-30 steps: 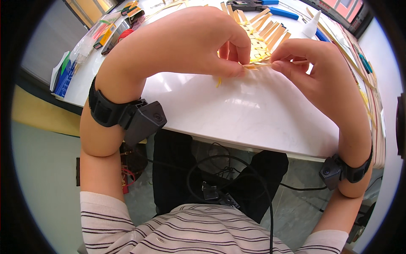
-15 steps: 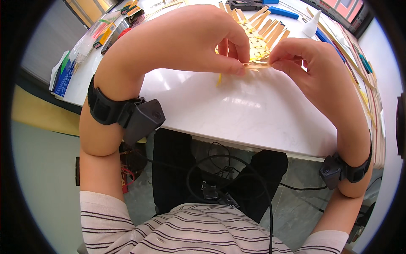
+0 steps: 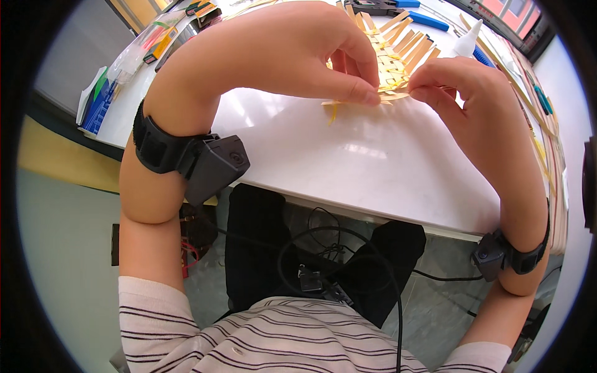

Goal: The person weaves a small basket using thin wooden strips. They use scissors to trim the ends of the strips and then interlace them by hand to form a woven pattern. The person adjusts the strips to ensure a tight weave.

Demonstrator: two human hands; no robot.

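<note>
The left hand [image 3: 298,53] has its grip pinched narrow, thumb tip pressed against the fingertips on a thin yellow strip [image 3: 357,101] at the near edge of a woven mat of tan and yellow strips [image 3: 398,56]. The right hand [image 3: 463,93] pinches the same strip from the other side, its thumb and forefinger closed tight on it, so the two grips nearly meet. A short yellow end [image 3: 333,115] hangs down from the strip toward the white worktop [image 3: 348,168]. The mat lies flat near the far edge of the worktop, its loose strip ends fanning outward.

A clear plastic bag [image 3: 140,53] of coloured items sits at the far left corner, with a blue and white packet [image 3: 96,105] at the left edge beside it; what is in them is too small to tell. A white glue bottle [image 3: 466,42] with a pointed tip stands just right of the mat, beside a blue-handled tool [image 3: 426,20] at the far edge. Long wooden strips [image 3: 547,143] run along the right edge.

Between the hands and the near edge the worktop is bare white surface. Both forearms arch over it, each with a black wrist band.
</note>
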